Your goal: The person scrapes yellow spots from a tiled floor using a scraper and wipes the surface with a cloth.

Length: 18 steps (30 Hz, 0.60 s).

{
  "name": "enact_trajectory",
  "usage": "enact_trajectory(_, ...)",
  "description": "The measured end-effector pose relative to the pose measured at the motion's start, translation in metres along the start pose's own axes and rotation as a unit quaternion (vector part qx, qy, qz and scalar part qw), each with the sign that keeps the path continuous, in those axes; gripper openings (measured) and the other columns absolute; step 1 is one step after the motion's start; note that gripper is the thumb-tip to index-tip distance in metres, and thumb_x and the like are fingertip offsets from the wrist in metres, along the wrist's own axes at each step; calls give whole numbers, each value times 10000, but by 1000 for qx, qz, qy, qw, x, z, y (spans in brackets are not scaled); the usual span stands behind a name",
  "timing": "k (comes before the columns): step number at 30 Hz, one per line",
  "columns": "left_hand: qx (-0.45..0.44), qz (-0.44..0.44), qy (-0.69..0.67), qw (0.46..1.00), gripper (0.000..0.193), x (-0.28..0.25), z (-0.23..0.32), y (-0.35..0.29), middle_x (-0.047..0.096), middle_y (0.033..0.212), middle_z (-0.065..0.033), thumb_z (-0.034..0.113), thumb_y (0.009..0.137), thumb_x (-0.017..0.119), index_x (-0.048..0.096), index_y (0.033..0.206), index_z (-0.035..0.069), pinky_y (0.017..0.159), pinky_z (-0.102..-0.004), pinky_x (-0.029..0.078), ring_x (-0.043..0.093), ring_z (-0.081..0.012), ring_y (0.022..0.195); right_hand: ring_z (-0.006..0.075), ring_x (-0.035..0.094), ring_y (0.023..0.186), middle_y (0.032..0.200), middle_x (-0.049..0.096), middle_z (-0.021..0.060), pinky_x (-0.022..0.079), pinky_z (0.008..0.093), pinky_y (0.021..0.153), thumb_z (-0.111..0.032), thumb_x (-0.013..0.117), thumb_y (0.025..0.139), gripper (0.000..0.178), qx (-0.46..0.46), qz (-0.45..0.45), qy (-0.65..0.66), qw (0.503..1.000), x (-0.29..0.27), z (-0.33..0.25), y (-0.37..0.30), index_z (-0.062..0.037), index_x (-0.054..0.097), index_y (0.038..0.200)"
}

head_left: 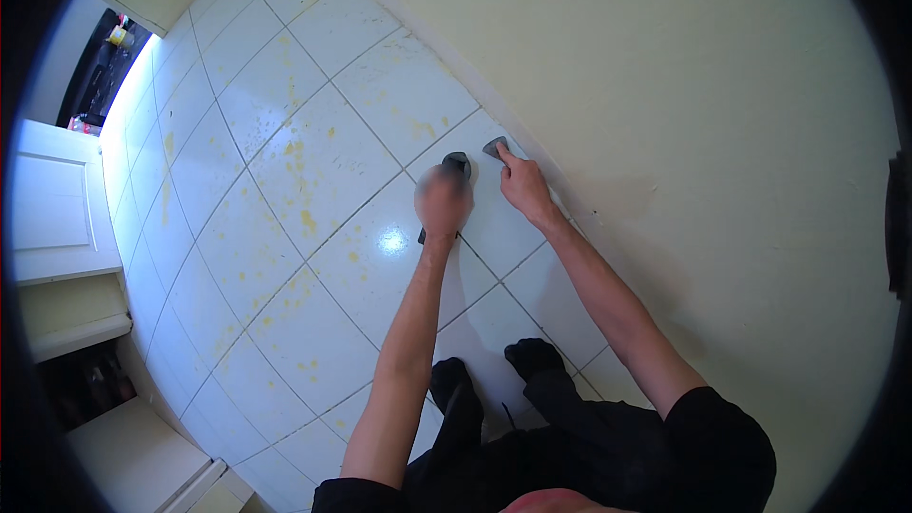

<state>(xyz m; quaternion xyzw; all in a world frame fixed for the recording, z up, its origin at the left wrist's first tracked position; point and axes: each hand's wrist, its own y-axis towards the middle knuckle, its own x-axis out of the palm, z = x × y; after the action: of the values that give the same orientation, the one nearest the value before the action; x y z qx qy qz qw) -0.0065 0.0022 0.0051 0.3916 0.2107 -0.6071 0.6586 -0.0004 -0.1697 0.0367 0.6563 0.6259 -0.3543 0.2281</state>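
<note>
My left hand (443, 201) is closed around a dark, long object (458, 163). Its rounded grey-black end shows beyond my fingers and a dark strip shows below the wrist; the blurred hand hides the rest, so its kind is unclear. To the right, my right hand (524, 185) grips a small grey scraper (495, 146) with a wedge-shaped blade. My index finger stretches along it, and the blade is at the floor close to the wall's foot. The white tiled floor (351, 190) lies under both hands.
Yellow spots and smears (306, 218) are scattered over the tiles, mostly left of my hands. A pale yellow wall (703, 133) rises on the right. White cabinetry (62, 199) and an open dark compartment (90, 385) stand at left. My black-socked feet (534, 359) are below my hands.
</note>
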Motion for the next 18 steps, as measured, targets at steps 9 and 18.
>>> enact_trajectory(9, 210, -248, 40, 945, 338, -2, -11, 13, 578, 1219, -126, 151, 726, 692, 714, 1064, 140, 717, -408, 569, 660, -284, 980, 193, 574, 495, 586, 519, 84, 539, 365, 478, -65, 460, 977, 540, 88, -57, 304, 947, -8, 9, -78, -167, 380, 1502)
enact_trajectory(18, 19, -155, 144, 977, 196, 15, -36, 136, 591, 1126, -159, 88, 837, 570, 667, 1007, 78, 702, -472, 560, 674, -346, 862, 86, 441, 471, 630, 414, -13, 537, 293, 444, -61, 427, 985, 571, 14, -68, 338, 938, 2, 60, -134, -191, 321, 1530)
